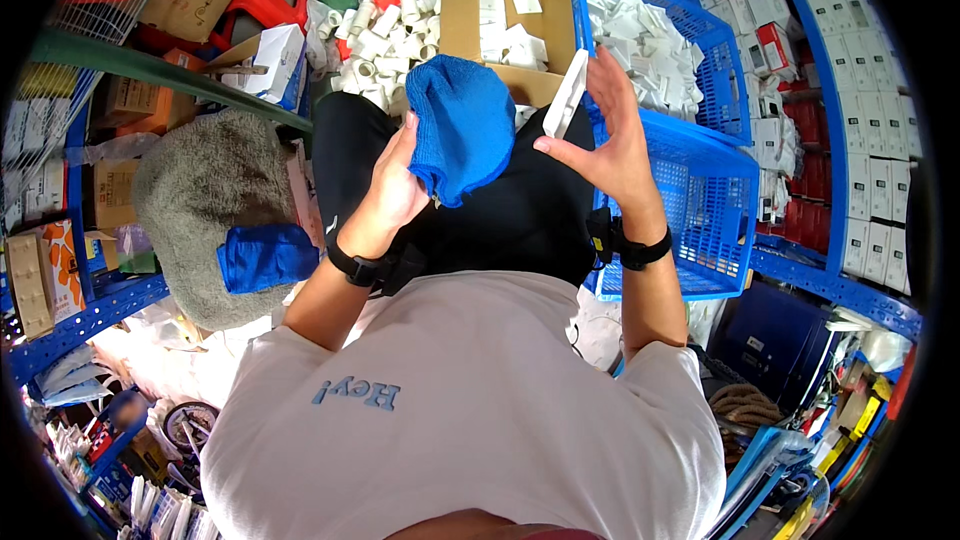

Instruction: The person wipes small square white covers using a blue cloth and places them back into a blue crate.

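A blue cloth (465,127) is in my left hand (397,187), bunched and draped above my lap. My right hand (619,135) grips a white plastic plate (566,94), likely a wall-plate cover, between thumb and fingers; it is tilted and seen almost edge-on. The cloth and the plate are apart. Just beyond my knees stands an open cardboard box (459,15) with several white square plates (517,49) inside. To its right, a blue plastic crate (712,37) holds a heap of white plates (641,52).
White pipe fittings (390,37) lie piled left of the box. A second blue crate (712,217) sits by my right forearm. A grey fleecy cover (210,187) bears a folded blue cloth (268,258). Blue shelving (836,112) with boxes stands right; a green post (172,79) crosses left.
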A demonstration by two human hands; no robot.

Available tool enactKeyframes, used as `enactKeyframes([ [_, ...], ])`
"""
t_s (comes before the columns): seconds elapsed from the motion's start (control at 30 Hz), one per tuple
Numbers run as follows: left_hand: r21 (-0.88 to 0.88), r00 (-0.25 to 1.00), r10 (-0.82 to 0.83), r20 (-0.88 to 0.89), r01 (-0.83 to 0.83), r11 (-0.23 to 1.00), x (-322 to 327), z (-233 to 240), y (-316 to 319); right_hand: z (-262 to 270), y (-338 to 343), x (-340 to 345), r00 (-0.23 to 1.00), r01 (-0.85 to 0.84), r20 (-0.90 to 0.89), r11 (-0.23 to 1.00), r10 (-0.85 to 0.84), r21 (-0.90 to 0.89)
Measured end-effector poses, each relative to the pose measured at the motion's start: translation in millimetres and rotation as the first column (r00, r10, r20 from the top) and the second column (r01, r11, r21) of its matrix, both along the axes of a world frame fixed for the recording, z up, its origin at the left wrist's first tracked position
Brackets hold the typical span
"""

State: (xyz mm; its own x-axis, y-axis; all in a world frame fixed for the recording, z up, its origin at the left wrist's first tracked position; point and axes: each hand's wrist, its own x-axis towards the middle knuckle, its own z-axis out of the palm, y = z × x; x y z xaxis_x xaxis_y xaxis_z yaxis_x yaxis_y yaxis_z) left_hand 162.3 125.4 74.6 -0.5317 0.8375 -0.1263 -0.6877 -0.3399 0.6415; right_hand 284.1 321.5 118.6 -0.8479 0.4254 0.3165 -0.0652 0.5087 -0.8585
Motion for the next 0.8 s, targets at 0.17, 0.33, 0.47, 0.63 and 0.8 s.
enactKeyframes([
  [0.17,-0.029,0.996,0.001,-0.084,-0.004,1.000,-1.1,3.9,-0.2,2.6,-2.2,1.2,0.999,0.038,0.016,0.981,-0.042,0.190],
  [0.33,-0.159,0.978,-0.024,-0.206,-0.009,0.987,-5.9,6.3,7.0,17.9,-17.7,-2.4,0.996,-0.051,0.087,0.941,0.023,0.334],
  [0.47,-0.183,0.839,-0.199,-0.506,0.121,0.976,5.8,13.5,12.1,18.1,-16.8,-5.1,0.995,-0.010,0.095,0.890,-0.037,0.456],
  [0.63,-0.186,0.861,-0.317,-0.399,0.262,0.947,2.3,-1.2,0.6,17.2,2.8,-3.9,0.978,0.164,0.046,0.889,-0.203,0.428],
  [0.8,-0.066,0.970,-0.234,0.061,0.238,0.969,-3.6,-16.5,-18.7,-1.1,26.3,7.6,0.994,0.110,-0.014,0.993,-0.111,-0.033],
])
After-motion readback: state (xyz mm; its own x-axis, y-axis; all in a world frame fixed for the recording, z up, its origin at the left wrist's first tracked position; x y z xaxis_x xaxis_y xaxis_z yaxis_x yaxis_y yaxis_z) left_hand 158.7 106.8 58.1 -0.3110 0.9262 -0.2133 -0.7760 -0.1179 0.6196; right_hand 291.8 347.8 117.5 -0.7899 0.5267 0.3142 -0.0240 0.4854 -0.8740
